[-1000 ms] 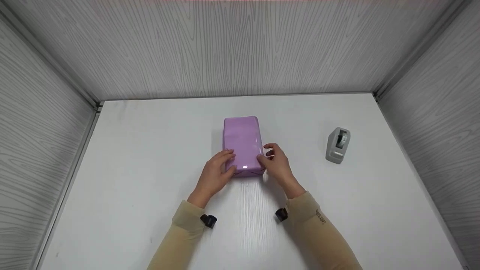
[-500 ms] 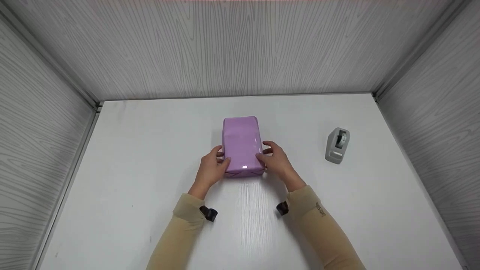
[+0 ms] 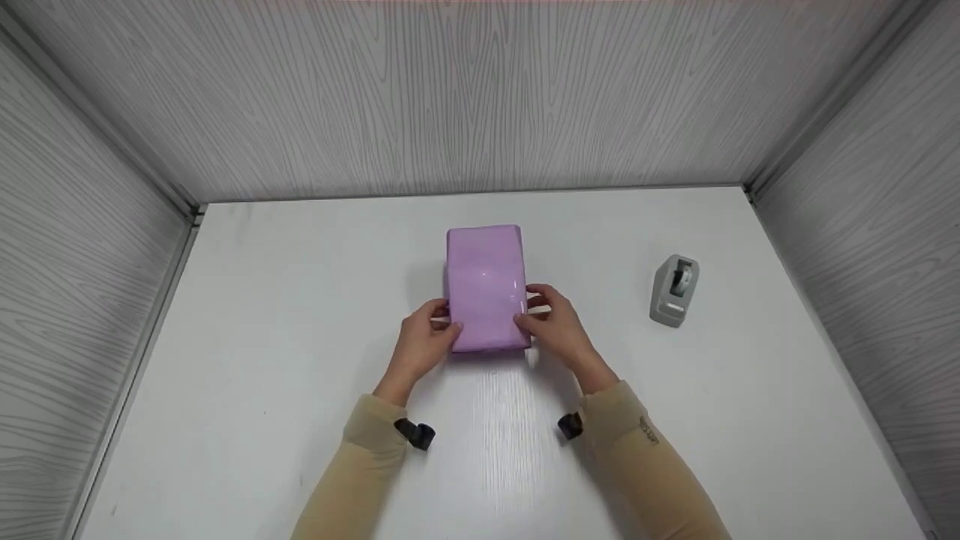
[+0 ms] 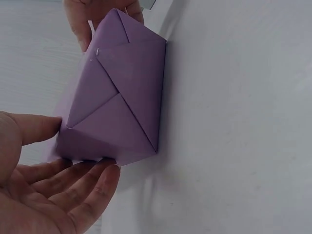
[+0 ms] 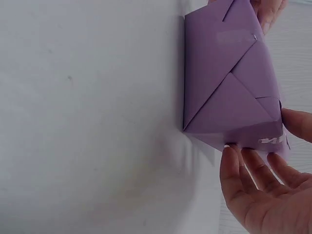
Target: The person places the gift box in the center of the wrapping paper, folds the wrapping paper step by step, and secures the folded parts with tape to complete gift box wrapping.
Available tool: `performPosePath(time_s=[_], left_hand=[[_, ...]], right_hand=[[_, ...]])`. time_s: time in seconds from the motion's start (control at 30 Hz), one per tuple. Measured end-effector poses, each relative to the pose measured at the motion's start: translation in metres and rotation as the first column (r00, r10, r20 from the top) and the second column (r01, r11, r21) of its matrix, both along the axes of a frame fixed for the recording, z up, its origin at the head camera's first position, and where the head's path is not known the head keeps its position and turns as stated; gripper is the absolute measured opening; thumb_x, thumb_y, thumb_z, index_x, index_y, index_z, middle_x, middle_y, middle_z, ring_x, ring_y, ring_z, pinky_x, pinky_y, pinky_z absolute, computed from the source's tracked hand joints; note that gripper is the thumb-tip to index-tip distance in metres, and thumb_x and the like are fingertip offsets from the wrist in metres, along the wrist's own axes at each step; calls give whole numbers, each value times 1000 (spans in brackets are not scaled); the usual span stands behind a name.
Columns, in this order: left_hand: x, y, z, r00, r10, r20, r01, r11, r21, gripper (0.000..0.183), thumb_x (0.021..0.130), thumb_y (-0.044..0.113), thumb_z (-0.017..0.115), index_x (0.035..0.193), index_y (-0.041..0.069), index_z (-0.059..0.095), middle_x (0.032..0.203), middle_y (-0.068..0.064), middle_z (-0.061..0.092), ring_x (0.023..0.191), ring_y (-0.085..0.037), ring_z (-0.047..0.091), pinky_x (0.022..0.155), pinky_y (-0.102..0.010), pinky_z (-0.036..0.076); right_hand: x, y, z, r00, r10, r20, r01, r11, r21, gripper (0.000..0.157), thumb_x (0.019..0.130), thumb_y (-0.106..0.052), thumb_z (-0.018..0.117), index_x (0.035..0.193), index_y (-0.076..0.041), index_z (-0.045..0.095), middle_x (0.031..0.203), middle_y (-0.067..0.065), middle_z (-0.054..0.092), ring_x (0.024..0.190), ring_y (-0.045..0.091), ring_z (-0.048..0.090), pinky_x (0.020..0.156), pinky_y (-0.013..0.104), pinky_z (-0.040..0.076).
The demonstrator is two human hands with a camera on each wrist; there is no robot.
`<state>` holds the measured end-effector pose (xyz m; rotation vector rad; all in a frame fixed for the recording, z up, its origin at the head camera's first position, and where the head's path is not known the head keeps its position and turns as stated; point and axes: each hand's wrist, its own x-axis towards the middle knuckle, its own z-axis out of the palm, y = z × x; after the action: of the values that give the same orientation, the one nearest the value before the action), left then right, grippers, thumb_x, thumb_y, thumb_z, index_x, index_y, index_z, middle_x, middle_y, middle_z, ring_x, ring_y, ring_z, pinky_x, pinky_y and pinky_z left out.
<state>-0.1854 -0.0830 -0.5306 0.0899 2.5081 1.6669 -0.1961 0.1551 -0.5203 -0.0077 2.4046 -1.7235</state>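
A box wrapped in glossy purple paper [image 3: 486,289] is at mid-table in the head view. My left hand [image 3: 424,341] grips its left side near the front end, thumb on the upper edge and fingers along the side. On the opposite side my right hand [image 3: 556,326] holds it the same way. The left wrist view shows the box's folded end [image 4: 129,92], where paper flaps cross in triangles. A strip of clear tape [image 5: 236,36] lies over a flap in the right wrist view. The far end's wrapping is hidden.
A grey tape dispenser [image 3: 674,291] stands to the right on the white table [image 3: 300,300]. Grey wood-grain panels [image 3: 465,97] enclose the table at the back and both sides.
My left hand has shifted from over the box's top to its left side and now grips it. The box's far end has tilted up, its front end face dropping from sight in the head view.
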Motion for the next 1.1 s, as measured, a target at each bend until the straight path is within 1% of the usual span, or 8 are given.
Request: performPosePath(time_s=[0.1,0.23,0.47,0.6,0.7,0.87,1.0,1.1], left_hand=[[2,0,1,1000,1,-15,-1,999,34,51,89,6,68,136,-4,49,120,-17,60,103,-27,64,84,-35,54],[5,1,1,999,0,-45,3,998,69,59,85,1,71,138,-3,47,119,-16,59,102,-27,65,84,-34,54],[11,2,-1,992,3,-126,5,998,60,66,77,-6,74,137,-1,46,119,-14,57,106,-28,63,85,-36,54],[14,3,-3,987,16,-163,-7,999,52,63,76,-7,73,132,0,48,119,-14,57,107,-29,62,86,-39,53],[16,4,-4,980,22,-200,-14,999,41,54,77,-5,73,125,0,50,117,-14,58,107,-31,63,85,-42,54],[19,4,-5,973,24,-230,-17,999,30,44,79,0,74,118,-1,53,114,-15,59,107,-32,63,83,-42,55],[23,3,-4,973,24,-230,-20,1000,19,44,81,4,72,121,-1,53,116,-14,59,108,-29,62,83,-42,54],[26,3,-3,968,31,-251,-29,1000,9,47,84,11,72,126,0,53,119,-13,59,109,-27,61,84,-42,54]], right_hand=[[5,2,-1,1000,7,-25,-7,1000,-12,61,87,-11,71,142,-6,46,121,14,57,107,31,62,84,40,53],[10,4,-2,998,-4,-61,2,999,-38,63,84,-7,71,142,-4,47,122,13,57,109,31,61,86,41,53],[18,2,-7,989,-22,-145,9,996,-89,60,80,6,71,136,1,51,127,16,54,115,34,57,89,42,52],[22,1,-10,981,-30,-189,7,993,-118,59,78,12,70,132,3,50,127,20,52,117,38,56,90,47,51],[25,1,-12,975,-29,-219,5,994,-111,56,77,15,70,128,3,50,125,19,52,117,37,56,88,45,52],[26,4,-14,977,-11,-213,-8,996,-89,51,79,10,71,125,-1,52,122,12,55,117,29,57,88,41,53],[28,8,-14,979,-2,-205,-11,998,-63,46,82,1,73,124,-4,54,119,10,57,112,26,58,88,43,52],[30,11,-12,975,-3,-223,-8,999,-50,44,84,-4,74,124,-5,55,119,8,58,110,24,59,87,42,52]])
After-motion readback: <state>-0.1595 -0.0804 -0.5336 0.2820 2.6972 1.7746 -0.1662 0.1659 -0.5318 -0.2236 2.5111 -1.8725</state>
